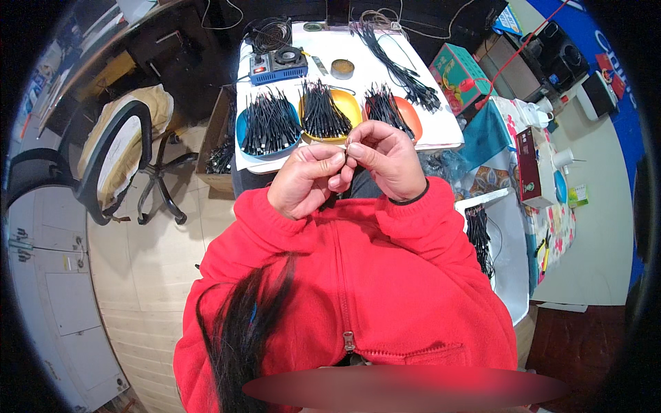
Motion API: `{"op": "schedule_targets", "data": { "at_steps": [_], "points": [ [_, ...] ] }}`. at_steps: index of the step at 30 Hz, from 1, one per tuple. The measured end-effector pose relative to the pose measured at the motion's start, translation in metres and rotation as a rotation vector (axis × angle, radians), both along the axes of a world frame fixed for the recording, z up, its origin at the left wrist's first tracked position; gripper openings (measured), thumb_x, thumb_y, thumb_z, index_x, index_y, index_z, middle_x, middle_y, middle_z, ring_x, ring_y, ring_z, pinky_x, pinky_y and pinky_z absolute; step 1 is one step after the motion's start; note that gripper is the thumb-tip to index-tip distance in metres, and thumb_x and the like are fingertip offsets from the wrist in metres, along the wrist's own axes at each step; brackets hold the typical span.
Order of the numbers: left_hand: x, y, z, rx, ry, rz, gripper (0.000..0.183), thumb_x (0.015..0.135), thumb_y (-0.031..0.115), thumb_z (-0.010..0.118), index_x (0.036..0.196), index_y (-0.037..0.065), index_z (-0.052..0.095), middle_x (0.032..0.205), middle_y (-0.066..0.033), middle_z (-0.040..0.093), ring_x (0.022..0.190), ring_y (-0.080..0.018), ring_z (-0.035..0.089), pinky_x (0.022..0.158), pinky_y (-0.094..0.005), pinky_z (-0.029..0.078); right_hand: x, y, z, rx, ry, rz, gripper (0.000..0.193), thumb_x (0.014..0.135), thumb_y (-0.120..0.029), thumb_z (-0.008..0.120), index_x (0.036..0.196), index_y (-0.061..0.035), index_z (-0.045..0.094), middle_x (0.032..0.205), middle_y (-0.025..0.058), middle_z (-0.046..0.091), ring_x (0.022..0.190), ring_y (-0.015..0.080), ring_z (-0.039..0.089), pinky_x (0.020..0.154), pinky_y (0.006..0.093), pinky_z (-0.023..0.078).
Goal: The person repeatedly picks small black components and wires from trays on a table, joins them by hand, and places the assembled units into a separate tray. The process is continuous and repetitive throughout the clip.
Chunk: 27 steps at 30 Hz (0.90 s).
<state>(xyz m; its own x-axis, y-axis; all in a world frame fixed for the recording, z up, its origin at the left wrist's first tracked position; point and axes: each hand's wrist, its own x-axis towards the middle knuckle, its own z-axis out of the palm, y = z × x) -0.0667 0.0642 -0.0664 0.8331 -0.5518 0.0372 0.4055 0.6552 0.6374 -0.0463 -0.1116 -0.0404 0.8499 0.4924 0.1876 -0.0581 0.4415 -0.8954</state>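
Note:
My left hand and my right hand meet in front of my chest at the table's near edge. Thumb and fingers of each are pinched together, fingertips nearly touching. Whatever lies between them is too small to make out; a thin strand seems to show at the right fingertips. Just beyond stand a blue bowl, a yellow bowl and an orange bowl. Each holds a bundle of short black cables, with thin wire ends pointing away from me and plugs toward me.
On the white-covered table sit a blue-and-black soldering station, a round tin and long black cables. A green-and-red box stands at the right. Left are a cardboard box and a chair; right, a white bin with cables.

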Motion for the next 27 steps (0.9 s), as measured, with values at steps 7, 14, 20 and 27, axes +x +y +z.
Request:
{"op": "schedule_targets", "data": {
  "at_steps": [7, 14, 20, 27],
  "points": [
    [-0.001, -0.003, -0.003, 0.012, -0.005, 0.093, 0.015, 0.092, 0.012, 0.057, 0.091, -0.002, 0.063, 0.074, -0.0066, 0.062, 0.060, -0.0104, 0.049, 0.060, -0.0239, 0.041, -0.001, 0.004, -0.005, 0.081, 0.079, 0.006, 0.012, 0.090, -0.006, 0.060, 0.098, 0.0016, 0.056, 0.081, 0.0072, 0.060, 0.067, 0.0156, 0.061, 0.064, 0.0269, 0.052],
    [0.002, -0.006, -0.009, 0.133, -0.185, 0.276, 0.013, 0.090, 0.003, 0.059, 0.099, -0.003, 0.065, 0.080, -0.0087, 0.066, 0.069, -0.0121, 0.058, 0.062, -0.0229, 0.046, 0.003, 0.004, -0.012, 0.146, 0.166, 0.083, 0.013, 0.092, -0.010, 0.058, 0.099, 0.0000, 0.055, 0.083, 0.0056, 0.058, 0.070, 0.0141, 0.058, 0.064, 0.0269, 0.050],
    [0.006, 0.001, -0.013, 0.816, -0.781, 0.507, 0.013, 0.083, 0.002, 0.066, 0.096, 0.000, 0.070, 0.077, -0.0078, 0.069, 0.064, -0.0092, 0.063, 0.056, -0.0223, 0.049, 0.017, -0.003, -0.033, 0.198, 0.502, 0.321, 0.015, 0.089, -0.013, 0.053, 0.101, -0.0046, 0.054, 0.086, 0.0057, 0.059, 0.076, 0.0137, 0.058, 0.067, 0.0253, 0.045],
    [0.020, -0.005, -0.029, 0.436, -0.330, 0.456, 0.012, 0.093, 0.002, 0.056, 0.100, -0.005, 0.061, 0.076, -0.0098, 0.064, 0.054, -0.0057, 0.047, 0.049, -0.0180, 0.035, 0.087, -0.053, -0.061, -0.400, -0.033, -0.292, 0.021, 0.089, -0.015, 0.063, 0.103, 0.0003, 0.062, 0.085, 0.0055, 0.064, 0.073, 0.0127, 0.060, 0.061, 0.0286, 0.048]
  ]
}}
